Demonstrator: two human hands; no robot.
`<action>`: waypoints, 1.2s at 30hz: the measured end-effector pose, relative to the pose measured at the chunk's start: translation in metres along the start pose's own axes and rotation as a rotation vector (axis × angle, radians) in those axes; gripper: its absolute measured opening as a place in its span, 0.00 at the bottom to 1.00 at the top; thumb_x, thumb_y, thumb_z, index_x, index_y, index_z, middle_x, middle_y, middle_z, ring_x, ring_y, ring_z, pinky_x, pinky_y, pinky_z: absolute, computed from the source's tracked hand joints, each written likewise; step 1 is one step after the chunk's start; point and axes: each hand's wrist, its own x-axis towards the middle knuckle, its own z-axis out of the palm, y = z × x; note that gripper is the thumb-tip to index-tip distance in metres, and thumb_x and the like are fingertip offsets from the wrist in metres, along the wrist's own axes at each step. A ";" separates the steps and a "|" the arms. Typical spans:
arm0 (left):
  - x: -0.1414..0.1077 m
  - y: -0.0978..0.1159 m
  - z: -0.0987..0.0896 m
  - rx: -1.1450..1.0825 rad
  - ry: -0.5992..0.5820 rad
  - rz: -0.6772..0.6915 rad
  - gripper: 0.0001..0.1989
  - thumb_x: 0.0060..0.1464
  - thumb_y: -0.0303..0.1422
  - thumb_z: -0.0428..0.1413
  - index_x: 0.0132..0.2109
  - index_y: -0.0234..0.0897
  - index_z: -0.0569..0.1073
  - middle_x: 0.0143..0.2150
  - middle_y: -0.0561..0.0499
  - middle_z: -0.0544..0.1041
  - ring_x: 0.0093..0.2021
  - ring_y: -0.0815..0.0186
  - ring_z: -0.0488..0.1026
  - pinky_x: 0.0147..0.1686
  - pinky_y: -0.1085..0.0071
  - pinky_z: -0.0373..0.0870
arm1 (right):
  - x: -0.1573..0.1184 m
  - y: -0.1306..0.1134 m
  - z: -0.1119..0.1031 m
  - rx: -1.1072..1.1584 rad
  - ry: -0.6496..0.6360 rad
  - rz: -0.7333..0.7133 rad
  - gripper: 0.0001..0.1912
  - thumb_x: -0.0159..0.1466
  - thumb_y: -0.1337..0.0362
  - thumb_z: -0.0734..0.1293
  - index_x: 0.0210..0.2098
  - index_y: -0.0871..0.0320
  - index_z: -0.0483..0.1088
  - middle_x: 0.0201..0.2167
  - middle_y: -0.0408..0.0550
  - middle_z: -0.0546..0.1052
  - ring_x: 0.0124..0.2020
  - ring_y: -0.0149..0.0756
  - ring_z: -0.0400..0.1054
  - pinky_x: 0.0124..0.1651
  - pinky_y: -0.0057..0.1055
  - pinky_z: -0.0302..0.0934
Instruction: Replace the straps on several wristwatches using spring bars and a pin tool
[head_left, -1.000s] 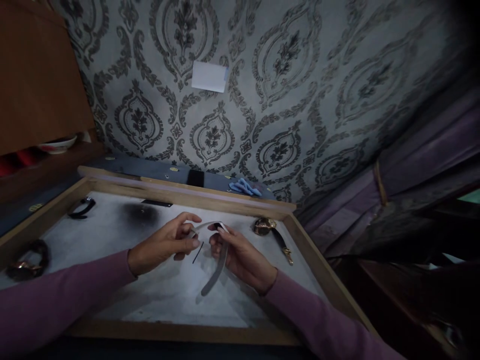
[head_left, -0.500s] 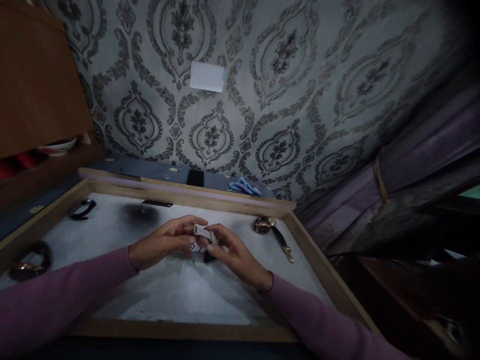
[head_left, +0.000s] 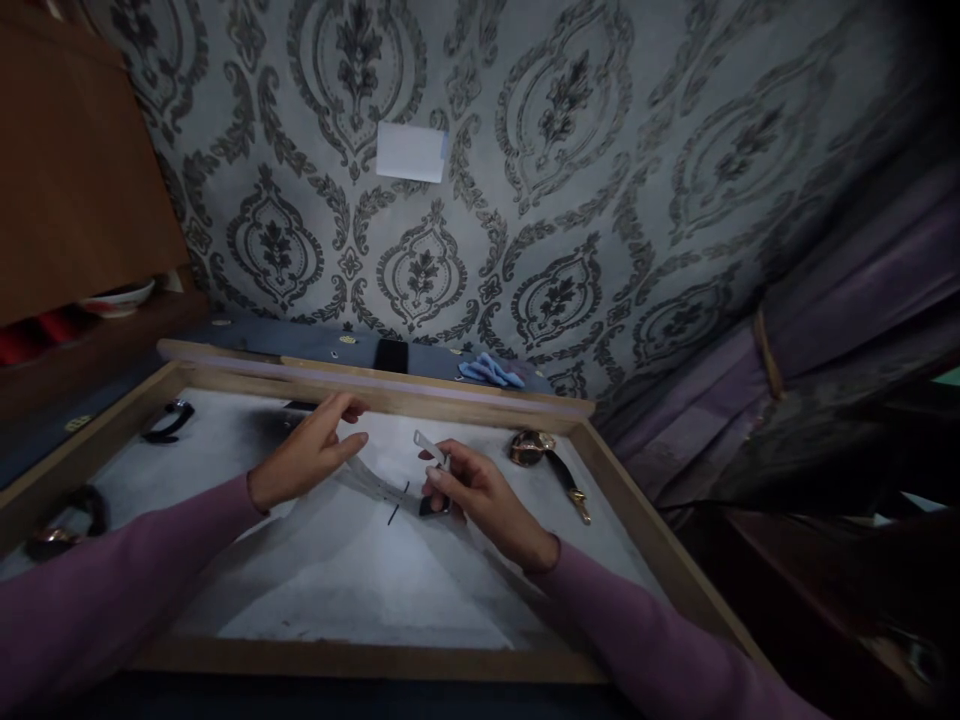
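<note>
A watch with a pale strap (head_left: 384, 489) and a dark square face is gripped in my right hand (head_left: 491, 497), above the middle of a shallow wooden tray (head_left: 420, 392) with a white floor. One end of the strap sticks up past my fingertips; the other stretches left towards my left hand. My left hand (head_left: 304, 460) hovers over the tray, thumb and fingers apart, nothing in it. Beneath the strap, a short dark line shows on the white floor.
A gold-toned watch with a black strap (head_left: 527, 448) lies at the tray's right. On the left are a black-strapped watch (head_left: 169, 422) and another dark watch (head_left: 56, 535). Behind the tray rest a black flat object (head_left: 391, 356) and a blue cloth (head_left: 491, 370).
My left hand has let go of the watch and moved left, its fingers opening. The strap, folded between both hands before, now hangs spread out from my right hand.
</note>
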 end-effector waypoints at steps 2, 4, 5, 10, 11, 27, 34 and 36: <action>0.001 0.000 0.001 -0.242 -0.061 -0.173 0.19 0.52 0.42 0.56 0.48 0.37 0.66 0.47 0.45 0.69 0.48 0.57 0.68 0.38 0.66 0.67 | 0.000 0.000 -0.001 0.047 0.023 0.036 0.21 0.59 0.50 0.70 0.42 0.59 0.68 0.25 0.42 0.73 0.21 0.27 0.65 0.18 0.21 0.52; 0.001 0.000 0.005 -0.487 -0.156 -0.344 0.21 0.49 0.42 0.59 0.47 0.37 0.65 0.46 0.45 0.69 0.47 0.58 0.69 0.39 0.65 0.68 | 0.002 -0.001 -0.001 0.088 0.043 0.060 0.22 0.57 0.49 0.71 0.42 0.59 0.68 0.24 0.41 0.73 0.20 0.26 0.64 0.18 0.21 0.53; 0.001 0.000 0.007 -0.576 -0.201 -0.397 0.22 0.48 0.41 0.60 0.47 0.37 0.64 0.46 0.45 0.69 0.48 0.58 0.69 0.40 0.65 0.68 | 0.002 -0.001 -0.002 0.106 0.051 0.071 0.23 0.57 0.48 0.71 0.42 0.59 0.69 0.23 0.40 0.72 0.20 0.26 0.63 0.19 0.21 0.53; 0.002 -0.014 0.014 -0.376 -0.168 -0.282 0.22 0.42 0.37 0.59 0.45 0.37 0.65 0.41 0.48 0.68 0.42 0.60 0.67 0.41 0.64 0.66 | 0.003 -0.002 -0.002 0.172 0.083 0.098 0.24 0.55 0.46 0.71 0.39 0.59 0.69 0.22 0.40 0.71 0.19 0.24 0.61 0.19 0.21 0.51; 0.003 -0.018 0.013 -0.242 -0.105 -0.211 0.21 0.41 0.36 0.58 0.44 0.37 0.66 0.39 0.49 0.67 0.41 0.60 0.66 0.42 0.63 0.66 | 0.004 -0.002 -0.002 0.177 0.086 0.100 0.24 0.55 0.45 0.71 0.39 0.59 0.69 0.22 0.40 0.71 0.19 0.24 0.61 0.19 0.21 0.51; 0.000 -0.009 0.013 -0.262 -0.383 -0.146 0.15 0.55 0.41 0.54 0.44 0.35 0.70 0.34 0.52 0.68 0.27 0.71 0.59 0.26 0.74 0.59 | 0.008 0.007 -0.003 0.310 0.088 0.139 0.22 0.54 0.47 0.73 0.35 0.60 0.69 0.19 0.37 0.68 0.16 0.22 0.54 0.18 0.22 0.45; -0.008 0.003 0.021 -0.470 -0.460 -0.121 0.16 0.58 0.43 0.53 0.49 0.39 0.69 0.48 0.46 0.68 0.46 0.61 0.65 0.34 0.72 0.67 | 0.006 0.005 -0.001 0.279 0.060 0.126 0.22 0.53 0.47 0.74 0.34 0.59 0.70 0.19 0.36 0.66 0.17 0.22 0.53 0.20 0.23 0.45; -0.010 0.002 0.025 -0.538 -0.439 -0.133 0.15 0.58 0.44 0.53 0.46 0.38 0.68 0.45 0.47 0.68 0.44 0.62 0.65 0.33 0.72 0.68 | 0.006 0.005 -0.001 0.259 0.054 0.124 0.21 0.53 0.47 0.74 0.33 0.59 0.70 0.19 0.36 0.66 0.17 0.22 0.53 0.20 0.23 0.45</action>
